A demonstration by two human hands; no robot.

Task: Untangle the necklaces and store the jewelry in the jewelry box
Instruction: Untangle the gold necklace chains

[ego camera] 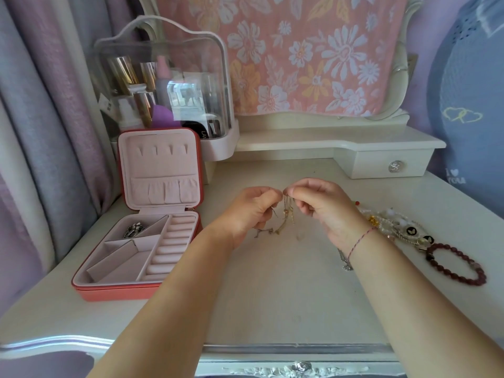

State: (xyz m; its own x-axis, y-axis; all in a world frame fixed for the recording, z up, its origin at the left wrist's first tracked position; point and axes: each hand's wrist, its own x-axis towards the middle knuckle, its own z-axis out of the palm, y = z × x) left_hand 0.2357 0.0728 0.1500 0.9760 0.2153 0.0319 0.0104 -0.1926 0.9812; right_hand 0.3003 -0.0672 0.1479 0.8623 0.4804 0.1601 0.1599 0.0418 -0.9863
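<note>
We work at a white table (272,301). A clear case (163,77) of cosmetics stands at its rear left. Directly in front of the case, the box (141,289) lies open near the left edge, with its lid upright. The tray has a column of ring rolls on the right and slanted compartments on the left.

Above the table centre, our left hand (251,211) is curled, and its thumb and fingertips pinch the necklaces (287,214) near their top. Our right hand (321,205) is curled the same way and pinches them just beside the left. The fine gold and silver strands hang from both pinches, and their lower ends lie on the table between the wrists.

A pile (395,227) of bead strings lies to the right of the right hand. A dark red bracelet (455,264) lies just beyond it. A silver chain (345,261) shows partly from under the right wrist. A silver piece (133,230) sits in the rear left compartment of the box.
</note>
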